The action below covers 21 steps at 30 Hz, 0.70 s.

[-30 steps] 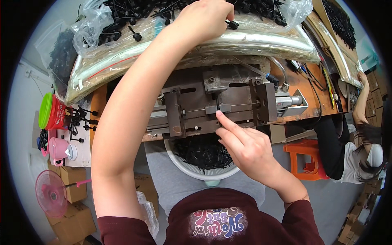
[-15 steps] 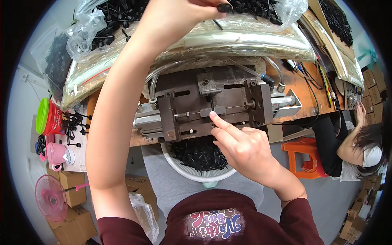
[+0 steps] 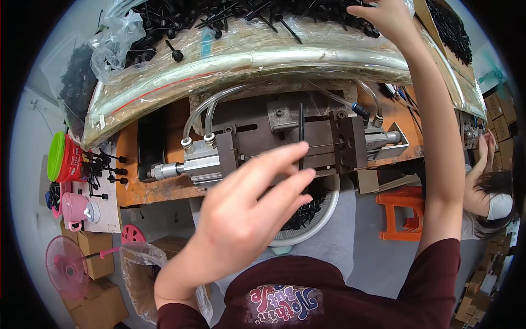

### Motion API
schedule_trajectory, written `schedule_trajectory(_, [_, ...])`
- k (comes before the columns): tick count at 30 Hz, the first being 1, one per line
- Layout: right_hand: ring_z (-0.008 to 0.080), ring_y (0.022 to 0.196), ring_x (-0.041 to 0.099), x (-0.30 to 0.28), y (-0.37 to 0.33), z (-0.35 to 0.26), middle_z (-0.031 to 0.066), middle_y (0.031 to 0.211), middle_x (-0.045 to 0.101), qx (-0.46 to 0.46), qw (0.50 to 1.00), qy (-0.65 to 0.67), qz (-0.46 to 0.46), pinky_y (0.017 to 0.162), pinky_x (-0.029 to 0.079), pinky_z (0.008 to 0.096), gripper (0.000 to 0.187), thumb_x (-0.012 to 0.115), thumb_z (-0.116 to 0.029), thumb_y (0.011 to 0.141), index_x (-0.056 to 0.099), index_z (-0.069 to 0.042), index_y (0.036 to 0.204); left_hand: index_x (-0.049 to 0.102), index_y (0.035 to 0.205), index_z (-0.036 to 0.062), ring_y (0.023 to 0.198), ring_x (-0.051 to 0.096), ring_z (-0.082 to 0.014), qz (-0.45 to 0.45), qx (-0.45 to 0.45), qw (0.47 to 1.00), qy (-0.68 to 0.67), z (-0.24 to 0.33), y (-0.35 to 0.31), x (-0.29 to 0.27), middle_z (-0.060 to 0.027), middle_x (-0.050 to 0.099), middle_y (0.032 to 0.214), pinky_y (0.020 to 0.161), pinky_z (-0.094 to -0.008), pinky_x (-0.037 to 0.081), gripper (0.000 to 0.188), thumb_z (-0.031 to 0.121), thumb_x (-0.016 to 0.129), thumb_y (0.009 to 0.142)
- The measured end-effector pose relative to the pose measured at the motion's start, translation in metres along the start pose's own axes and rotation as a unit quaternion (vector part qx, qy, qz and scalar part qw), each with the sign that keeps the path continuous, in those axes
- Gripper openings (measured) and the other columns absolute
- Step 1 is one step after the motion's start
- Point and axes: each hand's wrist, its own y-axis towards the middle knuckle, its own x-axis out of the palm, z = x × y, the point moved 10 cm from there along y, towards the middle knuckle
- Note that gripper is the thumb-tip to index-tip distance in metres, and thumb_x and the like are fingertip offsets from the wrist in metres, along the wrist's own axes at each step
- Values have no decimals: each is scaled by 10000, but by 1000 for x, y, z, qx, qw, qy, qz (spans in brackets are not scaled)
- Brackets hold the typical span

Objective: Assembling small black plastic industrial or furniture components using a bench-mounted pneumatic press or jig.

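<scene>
My left hand (image 3: 244, 211) is over the front of a dark metal fixture (image 3: 257, 131), back of the hand up and slightly blurred. A slim black rod-shaped part (image 3: 301, 123) stands upright in the picture at its fingertips, in front of the fixture's block. The fingers close on this part, though the thumb is hidden beneath. At the upper right my right hand (image 3: 386, 19) reaches to the edge of a heap of black stemmed parts (image 3: 263, 11). Its visible digit is stretched out with nothing seen in it, and the frame's top edge cuts off the rest.
Air cylinders (image 3: 203, 164) with clear hoses flank the fixture. Below sits a white basket (image 3: 329, 214) of black pieces. Plastic-wrapped edging (image 3: 339, 60) borders the heap. Leftward are a red tub (image 3: 71, 159) and pink fan (image 3: 68, 268); rightward, an orange stool (image 3: 402, 214) and another person (image 3: 487, 181).
My left hand has come down from the heap to the fixture. My right hand has left the fixture's block and moved up to the heap. The black rod now appears higher and further right.
</scene>
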Motion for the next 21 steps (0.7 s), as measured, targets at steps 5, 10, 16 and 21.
schedule_trajectory(5, [329,1074,602,35,13,2,224,1125,637,18,999,-9,-26,910,488,386,695,814,-109,667,491,16,1269,681,938,-21,916,674,-263,8,-21,998,57,-8,-27,28,-185,635,1189,776,-345,547,273,53,776,693])
schedule_trajectory(10, [283,956,643,48,12,6,200,1030,666,73,990,121,-28,811,517,376,498,791,-57,696,544,25,1120,675,912,-1,841,679,-256,14,-24,991,132,-17,-38,48,-160,654,1171,778,-349,548,251,89,772,699])
schedule_trajectory(16, [285,865,671,11,-34,-54,196,914,683,-87,995,47,22,767,530,366,398,738,-22,716,573,35,1074,676,917,-4,802,678,-235,-1,-36,979,201,-17,-35,59,-146,658,1176,752,-338,544,258,102,764,699])
schedule_trajectory(21, [326,827,668,16,-52,-68,159,831,684,-97,992,-68,35,723,526,391,171,653,-49,756,600,-4,912,678,912,-3,764,673,-226,-14,-41,967,253,-16,-32,61,-142,675,1137,717,-320,538,262,98,764,686])
